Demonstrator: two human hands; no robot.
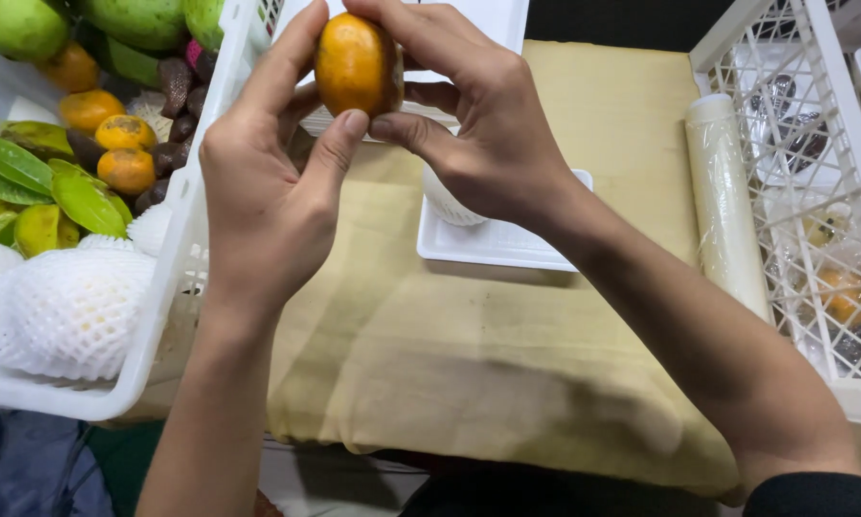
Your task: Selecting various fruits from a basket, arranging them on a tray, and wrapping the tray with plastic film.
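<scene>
Both my hands hold one small orange fruit [354, 65] up over the table. My left hand [268, 182] grips it from the left with thumb and forefinger. My right hand [478, 124] closes on it from the right, fingers curled over its top. Below the hands a white foam tray [493, 244] lies on the tan cloth [450, 354], with a white foam net sleeve [450, 206] standing on it, partly hidden by my right hand.
A white plastic crate [177, 258] on the left holds green mangoes, orange fruits, dark snake fruits, leaves and net-wrapped fruit [71, 306]. A roll of cling film [727, 206] lies at right beside another white crate [833, 220] with wrapped trays.
</scene>
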